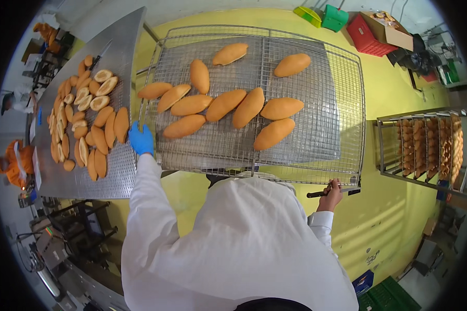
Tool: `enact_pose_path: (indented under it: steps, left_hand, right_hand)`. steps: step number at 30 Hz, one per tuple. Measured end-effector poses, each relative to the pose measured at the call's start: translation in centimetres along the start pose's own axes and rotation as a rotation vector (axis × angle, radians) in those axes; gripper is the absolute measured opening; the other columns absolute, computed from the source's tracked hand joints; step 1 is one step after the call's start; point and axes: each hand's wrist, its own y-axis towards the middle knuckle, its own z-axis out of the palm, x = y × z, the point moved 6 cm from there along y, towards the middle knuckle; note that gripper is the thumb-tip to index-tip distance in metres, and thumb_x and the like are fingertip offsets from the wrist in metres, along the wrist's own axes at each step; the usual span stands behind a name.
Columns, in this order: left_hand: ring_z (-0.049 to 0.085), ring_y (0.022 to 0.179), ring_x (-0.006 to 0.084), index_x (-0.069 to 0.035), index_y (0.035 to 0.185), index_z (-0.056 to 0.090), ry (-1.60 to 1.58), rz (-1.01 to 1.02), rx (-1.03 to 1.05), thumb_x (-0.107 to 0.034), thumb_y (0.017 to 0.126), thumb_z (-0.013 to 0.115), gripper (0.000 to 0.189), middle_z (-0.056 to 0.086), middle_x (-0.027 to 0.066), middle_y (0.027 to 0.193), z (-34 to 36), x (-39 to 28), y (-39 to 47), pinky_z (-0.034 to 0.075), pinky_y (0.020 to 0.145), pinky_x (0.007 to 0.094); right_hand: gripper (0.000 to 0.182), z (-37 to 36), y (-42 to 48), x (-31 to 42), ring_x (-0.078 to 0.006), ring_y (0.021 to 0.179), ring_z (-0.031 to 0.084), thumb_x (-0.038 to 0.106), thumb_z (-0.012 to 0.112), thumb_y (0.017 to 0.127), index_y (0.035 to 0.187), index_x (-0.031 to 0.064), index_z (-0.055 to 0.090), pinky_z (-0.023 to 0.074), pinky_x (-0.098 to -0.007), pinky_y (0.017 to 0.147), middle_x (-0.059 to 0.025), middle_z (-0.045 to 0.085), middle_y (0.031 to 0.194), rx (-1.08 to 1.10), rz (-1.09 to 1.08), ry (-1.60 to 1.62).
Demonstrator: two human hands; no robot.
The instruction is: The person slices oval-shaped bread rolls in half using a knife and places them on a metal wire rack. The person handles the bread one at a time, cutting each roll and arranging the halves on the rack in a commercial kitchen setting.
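Note:
Several oval bread rolls [225, 105] lie on a large wire rack [315, 128] with a metal sheet beneath its mesh. My left hand [141, 140], in a blue glove, is at the rack's left edge, beside the metal table; whether its fingers close on the wire cannot be told. My bare right hand [331, 195] is closed around a black-handled knife [316, 194] at the rack's near right corner, touching the rim. On the perforated metal table [116, 171] at the left lies a heap of rolls [99, 138], some cut open with pale insides showing.
Another knife [103, 50] lies behind the heap. A rack trolley of bread [428, 147] stands at the right. A red crate [367, 37] and an open cardboard box [393, 33] are at the back right. People in orange [17, 163] and white [23, 97] are at the far left.

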Motion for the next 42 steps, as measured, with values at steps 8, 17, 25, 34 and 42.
enact_pose_path:
  steps: [8, 17, 25, 34, 42]
  left_hand:
    - [0.062, 0.087, 0.0353, 0.0, 0.116, 0.061, -0.102, -0.085, -0.001, -0.026, 0.087, 0.064, 0.039, 0.066, 0.0197, 0.095, -1.0, 2.8, -6.1, 0.049, 0.078, 0.0441]
    - [0.064, 0.081, 0.0383, -0.001, 0.089, 0.059, -0.179, -0.356, 0.142, -0.044, 0.093, 0.057, 0.043, 0.068, 0.0201, 0.088, -2.7, 2.6, -9.8, 0.048, 0.072, 0.0472]
    - [0.062, 0.092, 0.0382, 0.0, 0.103, 0.061, 0.003, -0.102, 0.022, -0.036, 0.089, 0.064, 0.039, 0.063, 0.0192, 0.095, -5.7, -0.8, -9.7, 0.048, 0.081, 0.0453]
    - [0.059, 0.102, 0.0404, -0.008, 0.135, 0.049, -0.224, 0.755, 0.335, -0.019, 0.083, 0.065, 0.055, 0.06, 0.0216, 0.114, 0.9, -29.6, -15.9, 0.047, 0.089, 0.0489]
    - [0.063, 0.103, 0.0262, 0.001, 0.139, 0.043, -1.747, -0.256, 1.273, -0.036, 0.095, 0.049, 0.058, 0.058, 0.0194, 0.126, -2.5, -29.3, -14.7, 0.055, 0.081, 0.0304]
  right_hand:
    - [0.009, 0.4, 3.8, 2.8, -0.006, 0.047, 0.041, 0.012, 0.06, 0.095, 0.088, 0.0065, 0.056, 0.0308, -0.0214, 0.039, -0.0044, 0.061, 0.074, -0.062, -0.118, -0.139]
    - [0.018, 2.0, 4.2, 0.3, -0.0093, 0.051, 0.039, 0.023, 0.059, 0.097, 0.09, 0.0066, 0.055, 0.0314, -0.0241, 0.044, -0.0042, 0.062, 0.078, -0.003, 0.06, -0.064]
    - [0.012, 6.2, -4.1, -2.8, -0.0092, 0.049, 0.039, 0.022, 0.056, 0.099, 0.098, 0.01, 0.053, 0.0297, -0.0234, 0.042, -0.0074, 0.066, 0.091, 0.273, 0.221, -0.019]
    - [0.013, 6.2, -3.3, -3.0, -0.008, 0.046, 0.039, 0.021, 0.058, 0.098, 0.095, 0.0118, 0.049, 0.029, -0.0232, 0.04, -0.0104, 0.068, 0.091, 0.348, 0.194, -0.014]
    - [0.011, 5.8, -3.8, -3.2, -0.0084, 0.046, 0.04, 0.021, 0.058, 0.097, 0.094, 0.0127, 0.051, 0.03, -0.0236, 0.04, -0.0104, 0.069, 0.089, 0.386, 0.182, -0.026]
